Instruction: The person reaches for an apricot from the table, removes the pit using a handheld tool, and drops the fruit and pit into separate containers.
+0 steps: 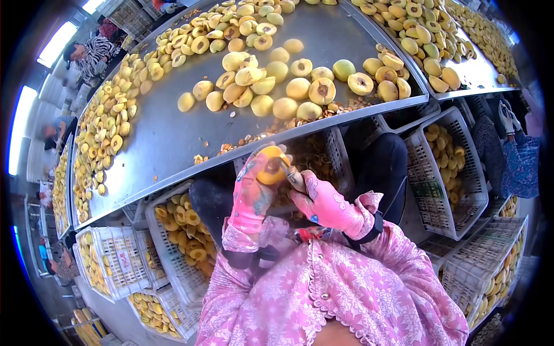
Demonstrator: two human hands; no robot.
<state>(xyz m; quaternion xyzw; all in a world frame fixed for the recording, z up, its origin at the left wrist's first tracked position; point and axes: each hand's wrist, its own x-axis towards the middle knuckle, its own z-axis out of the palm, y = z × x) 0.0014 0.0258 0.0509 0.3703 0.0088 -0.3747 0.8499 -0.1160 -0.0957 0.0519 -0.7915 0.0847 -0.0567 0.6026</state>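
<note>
My left hand (253,187), in a pink patterned glove, is closed around a yellow peach half (270,166) with its cut face showing. In my right hand (323,200), also pink-gloved, is a small pitting tool (296,180) with a short handle. Its metal tip meets the right side of the peach half; the exact shape of the tip is hard to make out. Both hands are above my lap, just in front of the metal table's edge (340,119). Nearest on the table are loose peach halves (322,91), some with brown stones in them.
Peach halves (107,132) are heaped along the table's far and left sides. Stone fragments (248,140) lie near its front lip. Plastic crates of peach halves stand left (151,216) and right (453,213) of my knees. Other people (92,57) work around.
</note>
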